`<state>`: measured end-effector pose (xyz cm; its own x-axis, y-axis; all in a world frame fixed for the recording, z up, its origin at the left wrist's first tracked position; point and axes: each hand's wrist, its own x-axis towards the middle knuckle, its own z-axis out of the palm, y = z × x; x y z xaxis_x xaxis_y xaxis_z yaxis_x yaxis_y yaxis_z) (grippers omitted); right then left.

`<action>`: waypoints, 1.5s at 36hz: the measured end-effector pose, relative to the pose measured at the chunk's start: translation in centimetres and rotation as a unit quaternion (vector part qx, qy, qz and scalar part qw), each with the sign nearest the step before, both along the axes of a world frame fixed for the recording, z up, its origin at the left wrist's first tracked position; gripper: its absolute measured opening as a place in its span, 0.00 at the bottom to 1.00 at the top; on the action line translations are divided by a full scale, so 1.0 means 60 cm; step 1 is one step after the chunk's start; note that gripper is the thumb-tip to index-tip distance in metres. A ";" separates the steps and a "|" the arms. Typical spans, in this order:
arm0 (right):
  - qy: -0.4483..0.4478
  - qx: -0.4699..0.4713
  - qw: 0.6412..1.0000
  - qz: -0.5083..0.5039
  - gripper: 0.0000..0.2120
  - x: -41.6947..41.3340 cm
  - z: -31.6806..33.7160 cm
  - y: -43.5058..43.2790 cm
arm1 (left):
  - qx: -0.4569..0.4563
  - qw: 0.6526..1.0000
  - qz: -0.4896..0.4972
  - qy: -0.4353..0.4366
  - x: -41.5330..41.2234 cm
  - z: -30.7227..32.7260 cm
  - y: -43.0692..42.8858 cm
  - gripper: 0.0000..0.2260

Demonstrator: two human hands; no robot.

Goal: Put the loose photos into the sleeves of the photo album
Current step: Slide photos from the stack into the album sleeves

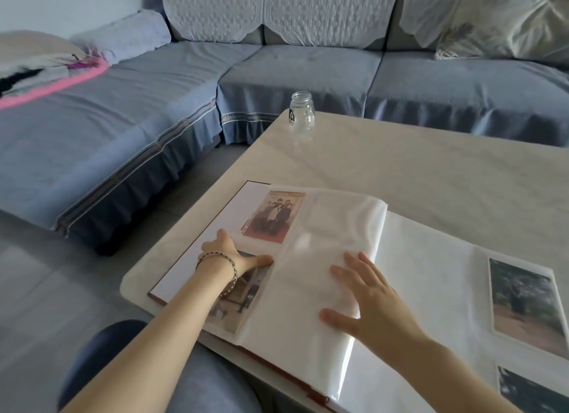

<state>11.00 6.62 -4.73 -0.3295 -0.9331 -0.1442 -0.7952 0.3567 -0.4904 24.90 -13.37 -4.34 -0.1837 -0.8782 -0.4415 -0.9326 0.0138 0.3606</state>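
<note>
Left hand (229, 255), right hand (366, 301) on album (431, 274)

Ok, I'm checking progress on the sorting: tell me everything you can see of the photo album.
The photo album lies open on the table, near its left corner: brown cover, white pages with clear sleeves. Two photos sit in the left page, two at the right page's outer edge. The left hand rests on the lower left photo; the right hand lies flat on a bulging middle leaf.
</note>
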 end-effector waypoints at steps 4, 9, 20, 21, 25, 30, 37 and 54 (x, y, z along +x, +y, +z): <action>-0.002 -0.001 1.000 0.000 0.36 -0.001 0.000 -0.001 | -0.006 0.999 -0.004 0.040 0.006 -0.003 0.001 0.37; -0.009 -0.007 1.000 -0.001 0.36 -0.006 -0.003 0.001 | -0.009 0.991 0.009 0.136 0.017 0.005 -0.006 0.22; -0.170 -0.213 0.946 -0.174 0.14 -0.023 0.046 -0.002 | 0.098 0.916 -0.178 0.346 0.003 0.152 0.036 0.12; -0.211 -0.226 0.933 -0.182 0.17 -0.026 0.065 0.000 | 0.109 0.903 -0.194 0.368 -0.008 0.161 0.047 0.12; -0.358 -0.248 0.880 -0.189 0.33 -0.045 0.139 0.023 | 0.108 0.864 -0.240 0.429 -0.065 0.179 0.122 0.08; -0.343 -0.172 0.894 -0.231 0.41 -0.088 0.175 0.075 | 0.162 0.808 -0.297 0.483 -0.136 0.156 0.239 0.14; -0.390 -0.122 0.859 -0.309 0.19 -0.147 0.131 0.142 | 0.318 0.788 -0.324 0.415 -0.165 0.110 0.302 0.25; 0.198 -0.045 0.945 -0.256 0.26 -0.130 0.056 0.174 | -0.104 0.959 -0.249 -0.086 -0.102 0.000 0.187 0.34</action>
<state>3.20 17.08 -1.38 -0.7530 -0.6389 0.1574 -0.6568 0.7158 -0.2373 18.80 -2.17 -4.33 -0.5441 -0.7726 -0.3271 -0.8367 0.5284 0.1438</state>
